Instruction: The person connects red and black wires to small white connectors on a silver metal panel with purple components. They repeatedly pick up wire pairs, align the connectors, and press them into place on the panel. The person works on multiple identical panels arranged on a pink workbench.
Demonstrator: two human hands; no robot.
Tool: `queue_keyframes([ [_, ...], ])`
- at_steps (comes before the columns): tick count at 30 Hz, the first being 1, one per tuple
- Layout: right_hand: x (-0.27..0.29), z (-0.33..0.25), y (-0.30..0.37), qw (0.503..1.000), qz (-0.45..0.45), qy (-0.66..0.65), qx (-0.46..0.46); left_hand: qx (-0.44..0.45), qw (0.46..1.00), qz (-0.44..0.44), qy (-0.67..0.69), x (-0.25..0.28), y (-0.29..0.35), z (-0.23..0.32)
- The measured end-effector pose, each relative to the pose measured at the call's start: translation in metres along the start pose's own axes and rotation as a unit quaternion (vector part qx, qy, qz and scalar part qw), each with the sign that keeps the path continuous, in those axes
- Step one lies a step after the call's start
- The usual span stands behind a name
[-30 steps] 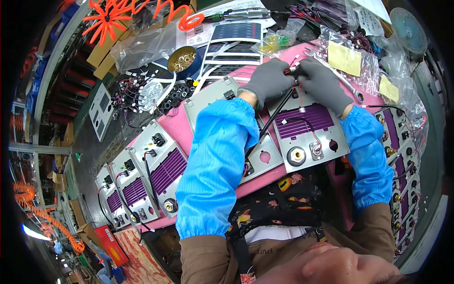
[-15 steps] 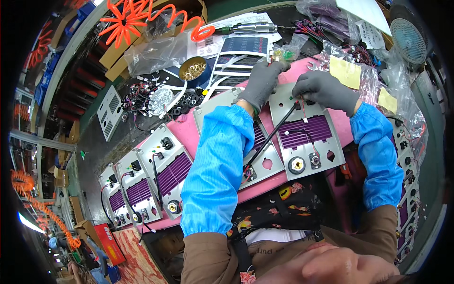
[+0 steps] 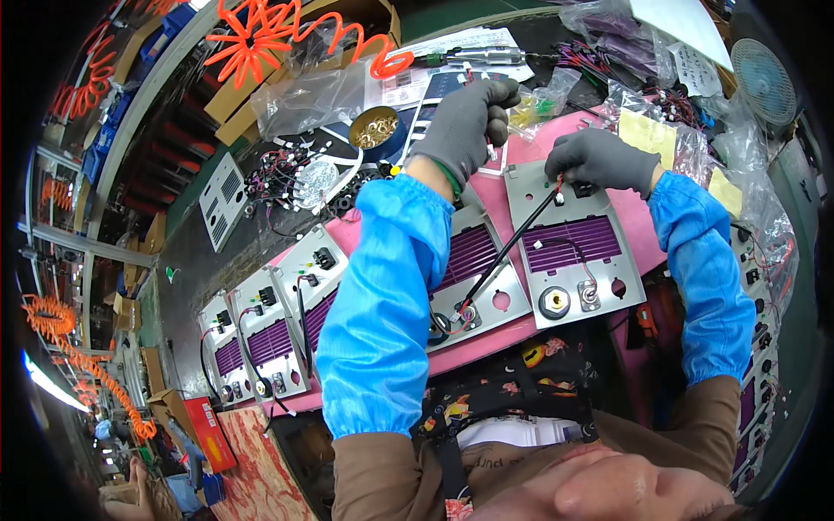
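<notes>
Looking down on the gloved fingers (image 3: pixel 565 158)

The left fisheye of a head-worn pair faces down from the wearer's side of the fingers, near above the blue sleeves (image 3: pixel 373 321); its centre falls left of the fingers, bodyward.

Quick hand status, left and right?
Left hand: fingers curled; white connector shows just below, grip on it can't be told.
Right hand: closed, apparently pinching the black cable at its upper end.
</notes>
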State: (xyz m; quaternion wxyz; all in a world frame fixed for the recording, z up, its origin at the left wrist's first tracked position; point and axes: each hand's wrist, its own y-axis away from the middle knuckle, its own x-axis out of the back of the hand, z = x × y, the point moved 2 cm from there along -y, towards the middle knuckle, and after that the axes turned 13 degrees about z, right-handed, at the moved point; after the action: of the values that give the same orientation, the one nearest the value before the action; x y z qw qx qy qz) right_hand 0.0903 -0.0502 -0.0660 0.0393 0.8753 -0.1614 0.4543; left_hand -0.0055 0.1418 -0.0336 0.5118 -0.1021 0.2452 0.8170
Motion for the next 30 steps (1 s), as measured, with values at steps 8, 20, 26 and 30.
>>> queue_keyframes([
  [8,-0.001,-0.001,-0.006,0.999,-0.013,0.050,0.012,-0.223,0.934,-0.141,-0.239,0.045,0.048,0.033],
  [20,0.038,-0.058,-0.006,0.992,0.122,0.044,0.006,0.040,0.971,0.018,-0.236,0.087,0.121,0.049],
  [26,-0.004,-0.126,-0.046,0.964,0.226,-0.117,0.077,0.065,0.982,-0.032,-0.174,0.094,0.135,0.036],
  [30,-0.022,-0.160,-0.062,0.920,0.332,-0.075,0.192,0.040,0.968,-0.005,-0.248,0.094,0.144,0.032],
])
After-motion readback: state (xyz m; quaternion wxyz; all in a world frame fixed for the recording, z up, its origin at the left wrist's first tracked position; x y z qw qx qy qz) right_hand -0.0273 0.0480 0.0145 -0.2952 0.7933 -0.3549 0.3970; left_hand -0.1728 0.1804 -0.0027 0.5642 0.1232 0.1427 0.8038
